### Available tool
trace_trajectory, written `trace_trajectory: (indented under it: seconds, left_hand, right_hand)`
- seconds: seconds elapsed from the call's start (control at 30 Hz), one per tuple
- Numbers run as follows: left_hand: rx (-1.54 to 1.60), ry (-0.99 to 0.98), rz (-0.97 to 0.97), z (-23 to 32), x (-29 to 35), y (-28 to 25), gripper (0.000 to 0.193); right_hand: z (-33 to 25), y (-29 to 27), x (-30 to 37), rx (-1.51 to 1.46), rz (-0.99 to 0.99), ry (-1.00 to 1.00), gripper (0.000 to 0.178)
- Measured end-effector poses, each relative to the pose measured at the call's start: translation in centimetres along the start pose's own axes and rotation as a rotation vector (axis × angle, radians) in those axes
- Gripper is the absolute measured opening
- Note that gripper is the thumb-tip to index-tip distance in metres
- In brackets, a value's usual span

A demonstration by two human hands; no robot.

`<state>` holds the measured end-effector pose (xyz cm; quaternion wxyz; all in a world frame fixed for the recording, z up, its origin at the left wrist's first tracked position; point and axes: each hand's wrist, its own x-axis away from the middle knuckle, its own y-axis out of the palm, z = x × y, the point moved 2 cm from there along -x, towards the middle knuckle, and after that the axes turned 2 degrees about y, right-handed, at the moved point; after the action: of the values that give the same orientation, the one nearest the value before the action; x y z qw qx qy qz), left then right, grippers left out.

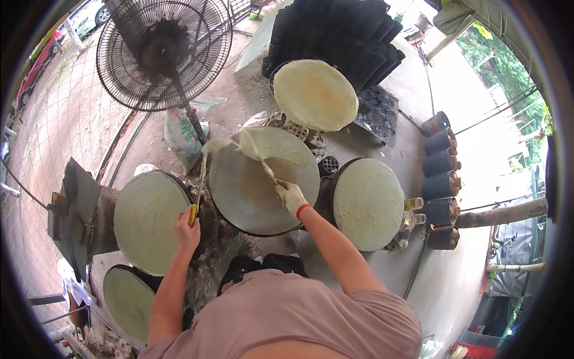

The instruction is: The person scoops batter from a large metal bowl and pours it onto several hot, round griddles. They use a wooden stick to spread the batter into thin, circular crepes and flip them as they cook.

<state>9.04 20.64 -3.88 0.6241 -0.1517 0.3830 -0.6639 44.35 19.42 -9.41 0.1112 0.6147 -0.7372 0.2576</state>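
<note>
My left hand [188, 232] is closed round the yellow handle of a long, thin tool [200, 190] whose far end is coated in pale batter; its exact kind cannot be made out. In a white work glove, with a red band at the wrist, my right hand [290, 196] grips a batter-covered stick [266, 167] above the middle griddle [251, 200]. Wet batter [224, 143] stretches between the tools' far ends. Pale batter [278, 143] covers the far part of that round griddle, while its near part shows bare, brownish metal.
Thin pale sheets cover the left griddle [150, 222], right griddle [368, 203] and far griddle [315, 94]. Another round griddle [128, 302] sits at lower left. A standing fan [164, 54], stacked black briquettes [332, 36], glass jars [414, 212] and dark cylinders [440, 185] surround them.
</note>
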Motion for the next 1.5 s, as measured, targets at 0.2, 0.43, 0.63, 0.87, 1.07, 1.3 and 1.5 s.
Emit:
trace_trajectory:
  seconds: [0.2,0.43,0.63,0.87,1.07,1.3,1.5]
  left_hand:
    - [0.604,-0.494,-0.015,0.9,1.8,0.4,0.03]
    - [0.813,-0.748,0.034,6.1,3.9,1.2,0.021]
    - [0.779,-0.791,0.108,7.4,7.4,3.5,0.021]
    - [0.459,-0.796,0.154,8.5,11.8,4.6,0.023]
    - [-0.001,-0.639,0.141,11.8,13.0,5.9,0.034]
    - [-0.285,-0.505,-0.078,14.8,22.4,8.1,0.038]
    - [-0.415,-0.399,-0.091,16.7,26.0,9.1,0.042]
  right_hand:
    - [3.4,-6.3,-2.1,0.046,0.059,-0.033,0.032]
    - [-2.8,-5.1,-0.8,0.131,-0.447,0.093,0.035]
    - [-2.5,-6.1,-4.9,-0.002,-0.371,0.113,0.033]
    - [-2.1,-8.1,-7.2,0.245,-0.372,0.256,0.033]
    - [-2.8,-6.8,-5.1,0.195,-0.805,0.292,0.029]
    - [-1.1,-12.8,-9.4,0.266,-0.289,0.459,0.034]
    - [1.6,-8.9,-4.9,0.271,-0.928,0.198,0.036]
